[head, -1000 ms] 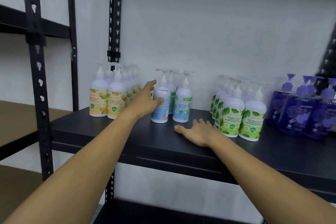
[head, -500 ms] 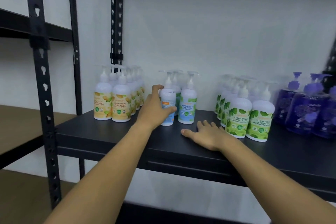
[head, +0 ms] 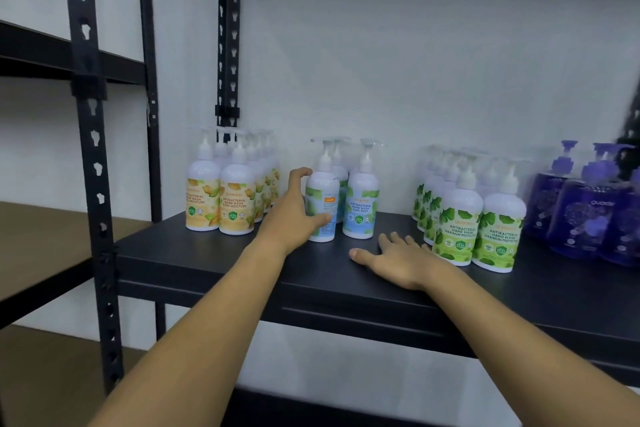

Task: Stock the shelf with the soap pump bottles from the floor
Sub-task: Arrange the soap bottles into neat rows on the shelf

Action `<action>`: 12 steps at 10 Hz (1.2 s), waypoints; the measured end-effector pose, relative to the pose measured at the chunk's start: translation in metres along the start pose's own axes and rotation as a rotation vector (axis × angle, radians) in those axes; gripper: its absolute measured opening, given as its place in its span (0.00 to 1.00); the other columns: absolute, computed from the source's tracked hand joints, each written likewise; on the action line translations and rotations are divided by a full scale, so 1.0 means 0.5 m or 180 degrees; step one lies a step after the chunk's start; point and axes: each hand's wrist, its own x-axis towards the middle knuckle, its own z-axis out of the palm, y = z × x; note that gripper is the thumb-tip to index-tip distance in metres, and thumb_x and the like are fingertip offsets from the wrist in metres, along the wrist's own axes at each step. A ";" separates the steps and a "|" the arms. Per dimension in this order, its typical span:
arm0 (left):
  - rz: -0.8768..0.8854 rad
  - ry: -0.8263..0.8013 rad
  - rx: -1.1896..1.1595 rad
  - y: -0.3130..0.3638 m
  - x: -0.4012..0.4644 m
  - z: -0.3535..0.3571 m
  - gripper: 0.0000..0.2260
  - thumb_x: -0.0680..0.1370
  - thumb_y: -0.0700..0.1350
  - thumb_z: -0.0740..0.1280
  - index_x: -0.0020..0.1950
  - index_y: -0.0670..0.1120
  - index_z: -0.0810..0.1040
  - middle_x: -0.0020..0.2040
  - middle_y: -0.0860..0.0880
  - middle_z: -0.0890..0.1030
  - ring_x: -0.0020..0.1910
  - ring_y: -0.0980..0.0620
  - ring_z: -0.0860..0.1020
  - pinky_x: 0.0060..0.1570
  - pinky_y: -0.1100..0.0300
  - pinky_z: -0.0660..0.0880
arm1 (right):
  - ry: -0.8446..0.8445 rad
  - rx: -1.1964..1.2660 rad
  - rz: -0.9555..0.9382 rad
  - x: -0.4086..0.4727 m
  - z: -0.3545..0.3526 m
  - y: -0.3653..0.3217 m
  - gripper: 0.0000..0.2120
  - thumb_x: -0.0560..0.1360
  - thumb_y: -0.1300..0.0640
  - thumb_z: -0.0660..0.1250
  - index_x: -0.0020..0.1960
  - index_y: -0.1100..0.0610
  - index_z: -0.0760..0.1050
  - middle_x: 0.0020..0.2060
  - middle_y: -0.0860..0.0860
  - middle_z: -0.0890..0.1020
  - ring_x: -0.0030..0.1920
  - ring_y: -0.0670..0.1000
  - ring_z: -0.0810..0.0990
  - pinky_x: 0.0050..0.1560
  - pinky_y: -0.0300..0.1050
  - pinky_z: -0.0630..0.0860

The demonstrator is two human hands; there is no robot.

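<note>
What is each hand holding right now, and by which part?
The left hand grips the blue-label soap bottle around its body. The right hand holds nothing, lying flat on the shelf.

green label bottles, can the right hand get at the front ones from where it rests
Probably yes: the right hand lies flat on the shelf right beside the front green label bottles, with nothing between them.

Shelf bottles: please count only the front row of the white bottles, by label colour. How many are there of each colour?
Yellow-label bottles: 2
Blue-label bottles: 2, one gripped by the left hand
Green-label bottles: 2
Total: 6
</note>
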 end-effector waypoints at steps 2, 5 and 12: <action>-0.0046 -0.0186 -0.0207 -0.004 0.000 -0.005 0.38 0.75 0.40 0.74 0.76 0.56 0.54 0.47 0.57 0.76 0.45 0.63 0.76 0.41 0.72 0.72 | -0.0004 0.0011 -0.0004 0.000 -0.001 0.002 0.46 0.75 0.25 0.46 0.82 0.54 0.45 0.81 0.54 0.47 0.81 0.58 0.45 0.79 0.59 0.46; 0.0017 0.0045 0.0220 0.001 0.001 0.004 0.39 0.72 0.42 0.76 0.74 0.56 0.56 0.55 0.50 0.78 0.52 0.49 0.79 0.53 0.51 0.78 | -0.0012 0.0002 -0.0011 0.004 0.002 0.003 0.46 0.75 0.25 0.45 0.82 0.54 0.45 0.81 0.54 0.47 0.81 0.58 0.45 0.78 0.59 0.46; -0.0011 -0.0015 0.0379 0.007 0.003 0.007 0.40 0.71 0.46 0.77 0.73 0.55 0.53 0.45 0.50 0.79 0.44 0.51 0.80 0.46 0.54 0.77 | -0.0020 0.0011 -0.0025 -0.001 0.002 0.001 0.46 0.75 0.25 0.45 0.82 0.54 0.45 0.81 0.54 0.47 0.81 0.58 0.45 0.78 0.59 0.45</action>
